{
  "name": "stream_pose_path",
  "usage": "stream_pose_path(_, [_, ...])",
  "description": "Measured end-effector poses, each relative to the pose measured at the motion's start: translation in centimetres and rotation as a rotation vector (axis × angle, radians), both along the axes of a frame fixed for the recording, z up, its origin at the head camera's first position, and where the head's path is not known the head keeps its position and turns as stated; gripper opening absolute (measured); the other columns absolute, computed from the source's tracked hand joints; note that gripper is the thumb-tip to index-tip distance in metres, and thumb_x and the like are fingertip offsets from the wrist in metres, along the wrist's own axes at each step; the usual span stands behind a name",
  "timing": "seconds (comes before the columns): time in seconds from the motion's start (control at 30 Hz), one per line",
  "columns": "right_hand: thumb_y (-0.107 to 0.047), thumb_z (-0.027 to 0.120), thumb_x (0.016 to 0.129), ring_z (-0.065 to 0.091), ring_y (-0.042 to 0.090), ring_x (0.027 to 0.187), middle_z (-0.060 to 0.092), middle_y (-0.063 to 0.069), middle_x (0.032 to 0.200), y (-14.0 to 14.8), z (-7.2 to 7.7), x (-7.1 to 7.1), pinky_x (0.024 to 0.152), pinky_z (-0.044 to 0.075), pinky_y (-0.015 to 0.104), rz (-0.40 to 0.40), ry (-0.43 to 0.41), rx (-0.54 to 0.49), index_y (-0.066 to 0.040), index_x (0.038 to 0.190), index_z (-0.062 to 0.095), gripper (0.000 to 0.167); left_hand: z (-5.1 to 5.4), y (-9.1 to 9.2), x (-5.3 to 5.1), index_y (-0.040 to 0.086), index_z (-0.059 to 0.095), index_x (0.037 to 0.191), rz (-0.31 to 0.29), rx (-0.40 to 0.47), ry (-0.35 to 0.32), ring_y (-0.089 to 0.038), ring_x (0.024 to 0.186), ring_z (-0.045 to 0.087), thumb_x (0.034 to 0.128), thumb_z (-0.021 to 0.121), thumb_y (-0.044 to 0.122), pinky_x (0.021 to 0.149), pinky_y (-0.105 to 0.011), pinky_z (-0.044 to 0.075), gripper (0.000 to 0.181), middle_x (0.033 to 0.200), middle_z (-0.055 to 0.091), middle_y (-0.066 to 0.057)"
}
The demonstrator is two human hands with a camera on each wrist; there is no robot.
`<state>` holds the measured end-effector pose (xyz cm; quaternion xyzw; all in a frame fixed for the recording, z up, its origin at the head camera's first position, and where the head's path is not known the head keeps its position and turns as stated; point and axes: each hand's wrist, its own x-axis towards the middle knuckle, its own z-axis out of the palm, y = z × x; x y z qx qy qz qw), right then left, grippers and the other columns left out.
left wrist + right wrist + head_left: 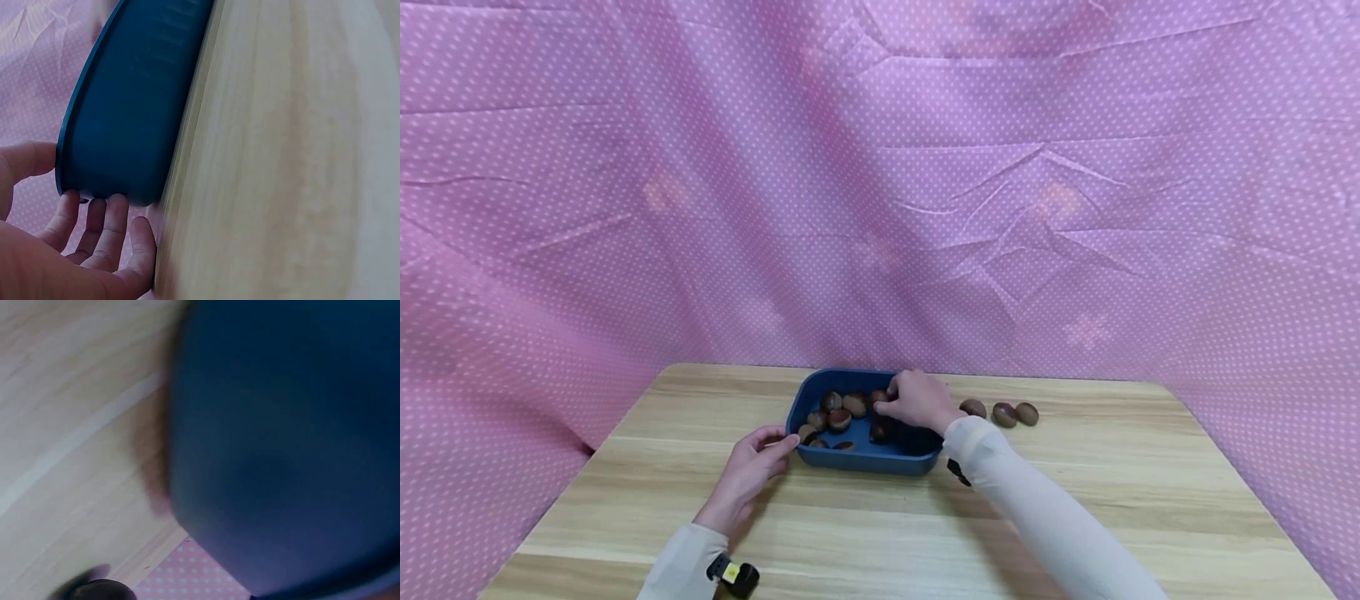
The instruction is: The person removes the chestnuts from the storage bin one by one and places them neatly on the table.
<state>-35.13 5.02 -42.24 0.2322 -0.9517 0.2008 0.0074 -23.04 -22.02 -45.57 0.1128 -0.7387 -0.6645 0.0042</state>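
A blue rectangular box [868, 463] stands on the table with several brown chestnuts [839, 419] inside, mostly in its left half. At the box's left end, my left hand [752, 473] holds it, thumb by the rim and fingertips against the end wall. In the left wrist view, the fingers [112, 231] touch that blue wall from outside. Over the right part of the box, my right hand [921, 402] reaches in and pinches a chestnut [878, 397], partly hidden by its fingers. A darker chestnut [881, 430] lies just below this hand.
Three chestnuts lie to the right of the box: one near the right wrist [973, 407], a middle chestnut [1004, 415] and an outer chestnut [1027, 413]. A pink dotted cloth [880, 250] hangs behind the wooden table [865, 533]. The box wall [281, 450] fills much of the right wrist view.
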Motion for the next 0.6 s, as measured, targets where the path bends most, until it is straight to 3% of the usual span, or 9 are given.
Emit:
stream_pose_path(0.07, [-0.048,0.072,0.092,0.051,0.009,0.056,0.07,-0.005,0.079,0.1,0.5,0.3,0.052,0.04,0.025,0.007,-0.02,-0.032,-0.014,0.103,0.078,0.037,-0.1,0.0,0.1,0.002,0.061,0.116,0.0,-0.002,0.002,-0.015,0.092,0.057,0.0971,0.072,0.021,0.079,-0.03,0.053,0.029,0.105,0.06,0.0])
stream_pose_path(0.13, [-0.047,0.072,0.092,0.053,0.009,0.056,0.072,-0.002,0.083,0.2,1.0,0.6,0.054,0.042,0.025,0.017,-0.028,-0.064,-0.011,0.11,0.078,0.041,-0.1,0.1,0.2,0.002,0.061,0.116,0.001,-0.007,0.0,-0.015,0.093,0.057,0.0972,0.072,0.022,0.08,-0.03,0.054,0.03,0.106,0.06,0.0])
stream_pose_path(0.27, [-0.047,0.072,0.092,0.051,0.008,0.057,0.065,-0.004,0.073,0.7,2.1,1.3,0.055,0.042,0.024,0.023,-0.022,-0.13,-0.009,0.109,0.077,0.041,0.0,0.2,0.4,0.002,0.061,0.116,0.004,-0.022,-0.01,-0.016,0.096,0.058,0.0976,0.071,0.023,0.083,-0.032,0.054,0.03,0.106,0.061,0.0])
stream_pose_path(0.43, [-0.046,0.072,0.093,0.04,0.008,0.049,0.047,-0.008,0.056,2.3,3.0,2.0,0.047,0.032,0.024,0.026,-0.019,-0.222,-0.012,0.104,0.078,0.036,0.0,0.3,0.7,0.003,0.061,0.113,0.014,-0.019,-0.01,-0.017,0.097,0.058,0.0974,0.071,0.022,0.084,-0.032,0.054,0.027,0.105,0.061,0.0])
stream_pose_path(0.6, [-0.045,0.073,0.092,0.039,0.009,0.054,0.045,-0.007,0.059,4.5,3.9,2.6,0.051,0.03,0.025,-0.008,0.021,-0.254,-0.017,0.099,0.078,0.03,-0.1,0.3,0.9,0.004,0.061,0.113,0.015,-0.018,-0.009,-0.018,0.099,0.058,0.0976,0.071,0.022,0.085,-0.032,0.054,0.025,0.107,0.061,0.0])
